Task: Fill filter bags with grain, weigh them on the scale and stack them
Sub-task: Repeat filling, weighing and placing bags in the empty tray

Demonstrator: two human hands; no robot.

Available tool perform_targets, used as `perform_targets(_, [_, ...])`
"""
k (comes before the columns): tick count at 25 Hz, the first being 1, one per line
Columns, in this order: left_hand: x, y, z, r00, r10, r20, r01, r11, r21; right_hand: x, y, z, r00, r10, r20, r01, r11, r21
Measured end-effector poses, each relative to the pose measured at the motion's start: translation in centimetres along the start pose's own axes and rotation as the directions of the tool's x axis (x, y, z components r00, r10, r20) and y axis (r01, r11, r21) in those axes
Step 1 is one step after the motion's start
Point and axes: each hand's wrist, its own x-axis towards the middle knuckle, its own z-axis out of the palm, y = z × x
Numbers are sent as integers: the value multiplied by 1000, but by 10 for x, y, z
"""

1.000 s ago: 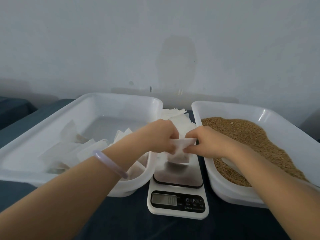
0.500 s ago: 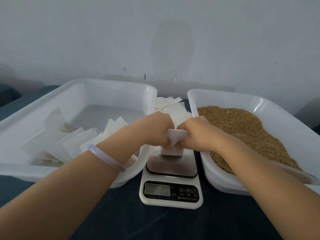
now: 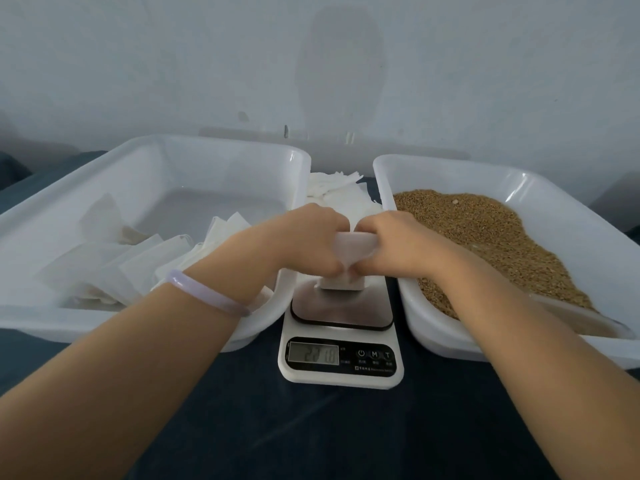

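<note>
On dark tabletop, left: white tray, white bags lying at its near end. Right: matching tray of grain. Between them, near: scale; beyond it, loose empty bags. Left hand and right hand, knuckles almost touching, pinch the folded top of one filter bag, its base now seated on the plate. Display: zero half a second ago, now a blurred reading, so weighing has begun; stacking this bag is likely next.
</note>
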Motion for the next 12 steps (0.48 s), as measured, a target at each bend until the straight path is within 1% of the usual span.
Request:
perform_targets(2, [-4, -4, -3, 998, -29, -55, 21, 990, -136, -3, 6, -2, 999, 32, -29, -26, 984, 177])
perform_targets(4, [-7, -5, -5, 997, -45, -63, 31, 979, -203, -5, 9, -1, 999, 30, -45, -18, 965, 260])
perform_targets(12, [-8, -4, -3, 996, -64, -70, 48, 978, -204, -6, 10, -1, 998, 45, -42, -30, 955, 294])
